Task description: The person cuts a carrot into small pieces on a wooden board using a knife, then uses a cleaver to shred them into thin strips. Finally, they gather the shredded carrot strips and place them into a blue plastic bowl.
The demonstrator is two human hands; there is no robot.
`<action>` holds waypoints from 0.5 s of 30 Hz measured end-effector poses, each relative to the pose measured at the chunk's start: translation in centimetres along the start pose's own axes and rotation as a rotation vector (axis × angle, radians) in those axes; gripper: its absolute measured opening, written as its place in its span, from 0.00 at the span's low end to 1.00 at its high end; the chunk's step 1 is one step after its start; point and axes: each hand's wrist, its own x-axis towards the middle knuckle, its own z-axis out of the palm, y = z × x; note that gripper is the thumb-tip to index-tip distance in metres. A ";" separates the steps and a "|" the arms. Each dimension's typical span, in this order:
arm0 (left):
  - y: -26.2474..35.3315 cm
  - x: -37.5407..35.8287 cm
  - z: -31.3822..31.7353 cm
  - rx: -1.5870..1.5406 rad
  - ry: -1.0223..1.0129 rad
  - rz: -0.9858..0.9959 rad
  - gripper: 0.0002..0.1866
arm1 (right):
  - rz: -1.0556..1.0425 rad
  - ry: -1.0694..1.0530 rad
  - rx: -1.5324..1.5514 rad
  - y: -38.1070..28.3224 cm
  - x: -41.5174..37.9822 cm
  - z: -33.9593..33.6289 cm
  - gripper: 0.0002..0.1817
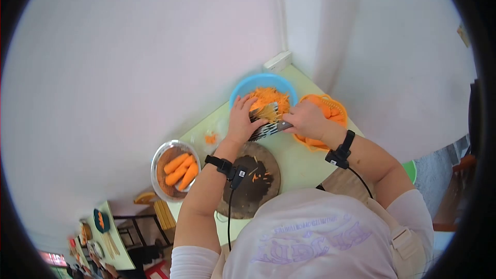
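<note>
My right hand (307, 120) is closed around the dark riveted handle of a broad-bladed cleaver (266, 130). Light and dark streaks show on its blade, and orange and pale shreds lie on or just behind it. At the blade's other end is my left hand (241, 120), its thumb on the near face and its fingers curled round the far side. Both hands are over the near rim of a blue basin (238, 89) heaped with carrot shreds (269, 96). Below them lies a round wooden chopping board (242, 195), dark and wet in the middle, with a few orange scraps.
To the right, a yellow basket (338, 107) holds carrots. A metal strainer (154, 165) with several peeled carrots (181, 169) stands left on the pale table (302, 165). Walls meet behind the basin. Another table (121, 256) with dishes and people is at lower left.
</note>
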 end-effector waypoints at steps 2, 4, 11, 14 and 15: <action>-1.1 2.3 0.8 0.025 0.009 -0.007 0.37 | 0.033 -0.015 -0.057 0.4 0.0 -0.4 0.19; -2.8 4.3 1.9 0.009 0.031 0.041 0.35 | 0.068 -0.044 -0.062 1.0 -0.5 -0.8 0.19; -5.3 5.8 4.1 0.006 -0.119 -0.187 0.36 | 0.130 -0.083 0.026 2.6 -3.2 1.0 0.18; -1.3 4.9 3.4 -0.075 -0.203 0.069 0.39 | 0.122 -0.081 0.011 3.0 -3.3 1.7 0.17; -0.1 4.6 3.2 -0.021 -0.209 0.193 0.41 | 0.123 -0.082 0.019 3.0 -3.1 1.9 0.17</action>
